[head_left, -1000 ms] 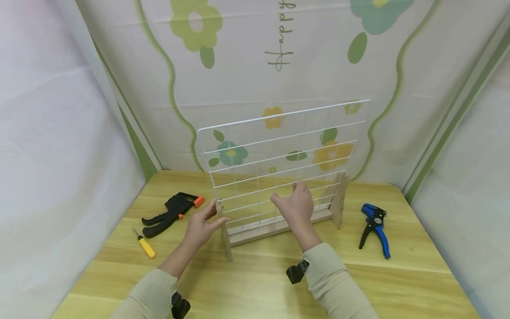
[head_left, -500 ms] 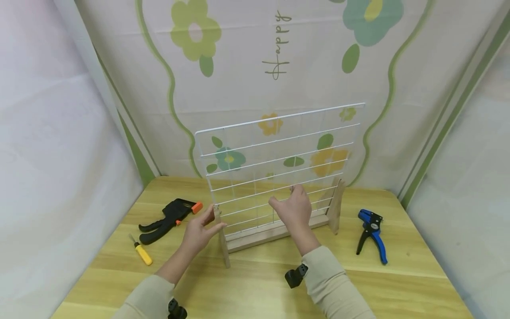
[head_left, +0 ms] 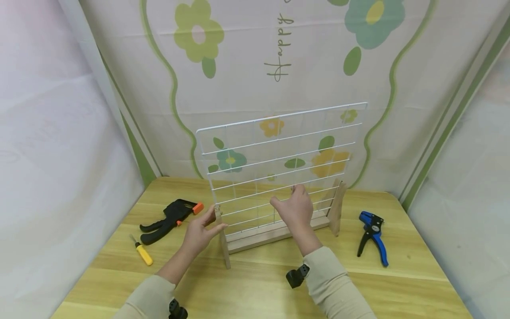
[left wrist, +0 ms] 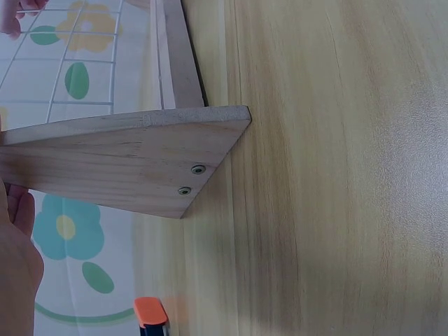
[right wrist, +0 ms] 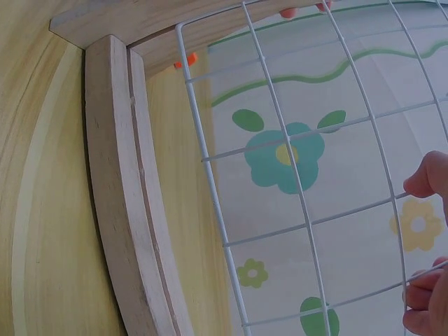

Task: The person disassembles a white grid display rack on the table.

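Observation:
A white wire grid panel (head_left: 282, 116) stands upright in a wooden stand, whose long base rail (head_left: 259, 242) runs between two end boards. My left hand (head_left: 198, 230) holds the upper part of the left end board (left wrist: 126, 164), fingers behind it and thumb on the near side. Two metal screw heads show low on that board in the left wrist view. My right hand (head_left: 296, 207) grips the grid near its middle; in the right wrist view its fingertips (right wrist: 418, 318) curl at a wire while the thumb points across. The right end board (head_left: 336, 210) is untouched.
Left of the stand lie a black bar clamp (head_left: 171, 220) with orange pads and a yellow-handled screwdriver (head_left: 144, 255). A blue and black wire stripper (head_left: 373, 237) lies at the right on the wooden table (head_left: 247, 292). A flowered cloth (head_left: 239, 88) hangs behind.
Both hands keep their hold and the grid stays in the stand. The whole head view has shifted slightly down, then little moves.

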Tool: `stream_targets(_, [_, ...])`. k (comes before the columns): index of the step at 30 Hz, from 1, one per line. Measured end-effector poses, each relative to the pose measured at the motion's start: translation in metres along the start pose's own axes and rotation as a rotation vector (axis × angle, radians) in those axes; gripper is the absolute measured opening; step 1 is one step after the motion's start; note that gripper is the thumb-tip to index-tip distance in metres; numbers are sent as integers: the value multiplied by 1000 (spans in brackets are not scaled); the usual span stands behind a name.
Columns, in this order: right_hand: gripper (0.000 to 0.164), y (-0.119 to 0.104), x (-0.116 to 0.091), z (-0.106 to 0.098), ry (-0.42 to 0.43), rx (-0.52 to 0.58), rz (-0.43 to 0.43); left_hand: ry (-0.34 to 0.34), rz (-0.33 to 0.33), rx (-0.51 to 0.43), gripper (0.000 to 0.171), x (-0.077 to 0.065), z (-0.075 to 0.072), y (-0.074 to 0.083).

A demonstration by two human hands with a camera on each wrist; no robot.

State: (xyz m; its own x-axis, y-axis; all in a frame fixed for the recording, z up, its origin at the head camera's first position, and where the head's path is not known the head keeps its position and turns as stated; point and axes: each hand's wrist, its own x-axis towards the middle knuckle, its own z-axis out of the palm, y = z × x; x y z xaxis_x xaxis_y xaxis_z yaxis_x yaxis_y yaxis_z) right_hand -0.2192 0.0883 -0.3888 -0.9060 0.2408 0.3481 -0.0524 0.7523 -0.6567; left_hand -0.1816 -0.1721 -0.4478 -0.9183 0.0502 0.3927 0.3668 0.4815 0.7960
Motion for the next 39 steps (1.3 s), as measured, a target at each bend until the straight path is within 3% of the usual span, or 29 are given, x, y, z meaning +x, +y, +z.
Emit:
stream_targets(21, [53,-8,5,-8,-11,14,26,-14,-20,2,71,-1,-1,0])
stream_targets(32, [52,-15,9,-17,19,30,-12,0,21,-6,70,-1,0,2])
stream_targets(39, [54,-22,13,-24,51,28,-51,-8,-14,28,69,-1,-1,2])
